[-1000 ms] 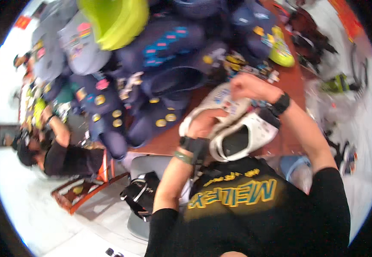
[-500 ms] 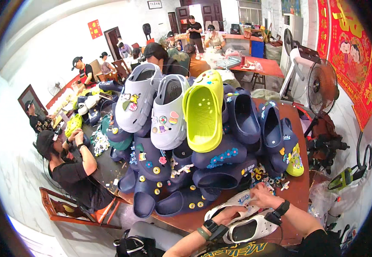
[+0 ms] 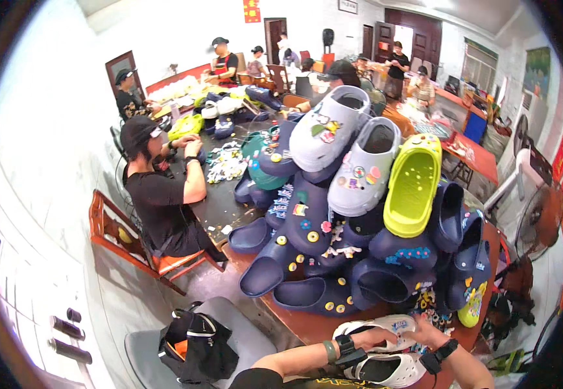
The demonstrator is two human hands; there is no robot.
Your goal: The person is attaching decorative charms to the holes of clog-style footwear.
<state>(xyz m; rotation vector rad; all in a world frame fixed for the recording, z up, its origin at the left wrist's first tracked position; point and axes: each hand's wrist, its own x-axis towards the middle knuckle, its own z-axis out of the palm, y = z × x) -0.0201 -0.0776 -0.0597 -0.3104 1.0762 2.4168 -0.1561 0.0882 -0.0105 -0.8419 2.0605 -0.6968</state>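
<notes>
White clog (image 3: 395, 322) w/ colored charms is lying at the nr edge of the reddish-brown table (image 3: 294, 318), lower R of ctr, just beside a 2nd white clog (image 3: 406, 371) that's sitting closer to the wearer. L hand (image 3: 371, 338) is reaching across the 1st clog & apparently touching it; fingers are partly hidden, so can't tell if it's clasping or just resting. R hand (image 3: 428, 332) is bending its fingers over the clog's R end, nr the charms; can't tell if it's pinching anything. Both wrists are wearing blk devices, L also a green bracelet (image 3: 330, 351). Loose charms (image 3: 427, 299) are lying just past the R hand. Beyond, navy clogs (image 3: 385, 243) are piling up, w/ two pale lavender clogs (image 3: 323, 152) & a lime clog (image 3: 414, 188) resting on top. To the L, a blk bag (image 3: 207, 350) is sitting on a gray chair (image 3: 249, 318); a co-worker (image 3: 155, 185) in blk is sitting at a dark table (image 3: 229, 194), both hands raised together.
</notes>
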